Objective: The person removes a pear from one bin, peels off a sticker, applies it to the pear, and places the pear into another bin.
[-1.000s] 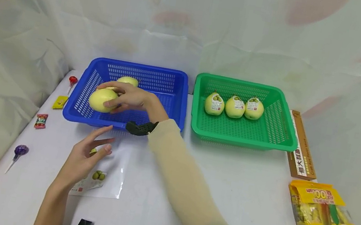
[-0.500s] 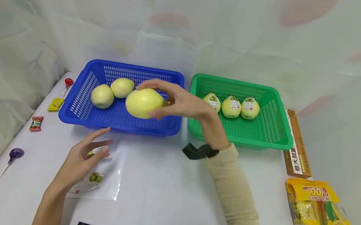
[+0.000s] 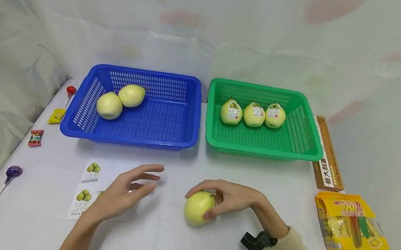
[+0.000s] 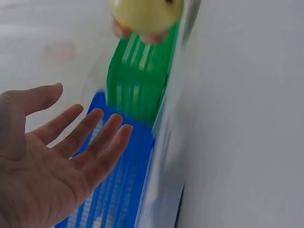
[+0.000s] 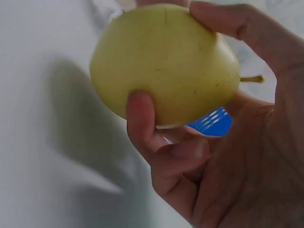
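Observation:
My right hand grips a pale yellow pear over the middle of the white table. In the right wrist view its fingers and thumb curl round the pear, whose stem points toward the palm. To the left, my left hand is held with fingers apart and nothing in it. Beneath that hand lies a sheet of pear stickers, partly covered. Two plain pears sit in the blue basket. Inside the green basket are three pears with stickers.
Along the left edge lie a red lollipop, a yellow packet, a red wrapped candy and a purple lollipop. On the right are a brown box and a yellow snack bag. Curtains stand behind.
My right hand has lifted a pear from the blue basket and carried it right and toward me. The left hand has shifted right, uncovering more of the sticker sheet.

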`<state>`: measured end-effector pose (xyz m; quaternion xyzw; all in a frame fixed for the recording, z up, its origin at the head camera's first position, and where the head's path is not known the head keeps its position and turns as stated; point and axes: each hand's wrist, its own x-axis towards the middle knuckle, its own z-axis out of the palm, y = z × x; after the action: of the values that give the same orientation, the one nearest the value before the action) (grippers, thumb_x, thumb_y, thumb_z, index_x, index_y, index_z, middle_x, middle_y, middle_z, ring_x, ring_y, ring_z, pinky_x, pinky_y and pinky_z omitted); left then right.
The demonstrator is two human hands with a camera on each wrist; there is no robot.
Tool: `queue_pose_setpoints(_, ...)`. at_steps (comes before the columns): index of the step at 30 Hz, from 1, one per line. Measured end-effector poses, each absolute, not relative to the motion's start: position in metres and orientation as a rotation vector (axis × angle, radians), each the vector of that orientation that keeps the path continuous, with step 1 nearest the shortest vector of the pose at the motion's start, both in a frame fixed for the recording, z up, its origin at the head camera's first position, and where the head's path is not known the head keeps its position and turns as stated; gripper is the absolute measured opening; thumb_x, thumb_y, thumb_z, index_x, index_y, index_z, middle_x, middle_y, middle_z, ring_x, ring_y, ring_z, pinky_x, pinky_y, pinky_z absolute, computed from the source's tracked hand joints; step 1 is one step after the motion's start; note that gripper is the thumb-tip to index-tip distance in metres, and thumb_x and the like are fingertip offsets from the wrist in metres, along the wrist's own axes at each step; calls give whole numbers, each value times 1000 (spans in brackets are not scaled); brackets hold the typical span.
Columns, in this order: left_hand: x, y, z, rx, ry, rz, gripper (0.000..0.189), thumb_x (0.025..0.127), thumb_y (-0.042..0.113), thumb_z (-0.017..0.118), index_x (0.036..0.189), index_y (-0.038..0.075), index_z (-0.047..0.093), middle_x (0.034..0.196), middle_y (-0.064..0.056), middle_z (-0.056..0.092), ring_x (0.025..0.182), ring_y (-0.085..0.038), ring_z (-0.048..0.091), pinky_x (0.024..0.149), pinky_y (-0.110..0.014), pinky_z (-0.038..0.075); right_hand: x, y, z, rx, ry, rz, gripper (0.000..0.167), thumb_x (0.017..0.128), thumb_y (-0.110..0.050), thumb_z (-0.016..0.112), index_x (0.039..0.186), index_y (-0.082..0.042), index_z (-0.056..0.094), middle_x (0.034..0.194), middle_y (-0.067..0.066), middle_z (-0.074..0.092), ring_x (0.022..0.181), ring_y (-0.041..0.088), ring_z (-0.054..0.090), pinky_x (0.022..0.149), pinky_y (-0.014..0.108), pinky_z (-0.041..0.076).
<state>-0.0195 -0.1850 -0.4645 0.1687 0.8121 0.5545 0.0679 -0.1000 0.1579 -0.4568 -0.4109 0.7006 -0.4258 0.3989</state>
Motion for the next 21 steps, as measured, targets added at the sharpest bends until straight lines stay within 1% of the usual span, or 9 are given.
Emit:
queue_pose_setpoints(4, -13, -156, -467, 602, 2314, 1603, 46, 110, 25, 66, 155, 20, 58, 155, -12, 64, 133, -31, 70, 104, -35, 63, -95, 161, -470, -941, 1761, -1082, 62, 93, -26, 83, 150, -19, 59, 141, 5, 66, 90, 6, 63, 72, 18, 53)
queue_pose_setpoints(5, -11, -151, -467, 620, 2290, 1593, 47, 110, 26, 66, 156, 18, 58, 155, -11, 64, 133, -30, 70, 105, -36, 63, -94, 162, -471, -909, 1766, -1094, 63, 93, -26, 83, 150, -18, 57, 141, 8, 67, 84, 8, 65, 72, 19, 54)
queue_pose_setpoints(7, -9, -143, -468, 650, 2254, 1574, 48, 110, 27, 66, 156, 15, 57, 155, -10, 64, 134, -30, 70, 105, -37, 63, -92, 165, -471, -846, 1801, -1141, 62, 94, -25, 83, 149, -15, 55, 142, 13, 67, 76, 15, 70, 70, 21, 56)
queue_pose_setpoints(8, -8, -140, -469, 658, 2246, 1566, 49, 110, 28, 66, 156, 15, 57, 156, -9, 64, 134, -30, 70, 106, -36, 63, -91, 166, -471, -813, 1823, -1176, 61, 95, -24, 83, 148, -14, 55, 143, 15, 67, 75, 19, 73, 69, 22, 57)
queue_pose_setpoints(11, -7, -135, -470, 675, 2240, 1551, 48, 110, 27, 66, 156, 17, 56, 157, -6, 63, 135, -29, 69, 105, -36, 64, -87, 172, -472, -745, 1895, -1304, 53, 98, -17, 81, 144, -9, 56, 143, 22, 68, 84, 31, 80, 66, 30, 63)
queue_pose_setpoints(13, -7, -135, -471, 677, 2245, 1543, 48, 109, 28, 67, 155, 19, 56, 157, -4, 62, 134, -27, 70, 104, -36, 64, -84, 175, -473, -733, 1946, -1365, 48, 99, -15, 79, 142, -7, 58, 143, 23, 68, 92, 32, 81, 68, 34, 65)
queue_pose_setpoints(15, -6, -135, -470, 673, 2250, 1544, 48, 109, 27, 68, 155, 20, 57, 156, -4, 62, 133, -27, 70, 104, -36, 65, -79, 176, -473, -741, 1986, -1390, 45, 101, -15, 78, 141, -7, 60, 142, 22, 69, 98, 30, 82, 70, 36, 67)
queue_pose_setpoints(17, -6, -136, -470, 670, 2250, 1542, 48, 109, 28, 68, 154, 20, 57, 156, -4, 62, 131, -27, 71, 104, -36, 65, -74, 176, -471, -758, 2032, -1375, 43, 102, -19, 77, 142, -10, 62, 143, 19, 69, 102, 25, 81, 75, 35, 68)
queue_pose_setpoints(21, -5, -137, -470, 663, 2250, 1532, 46, 109, 29, 68, 154, 20, 58, 154, -3, 63, 129, -27, 72, 104, -36, 65, -64, 175, -464, -766, 2147, -1334, 49, 102, -26, 78, 146, -12, 60, 145, 16, 67, 109, 20, 78, 82, 31, 67)
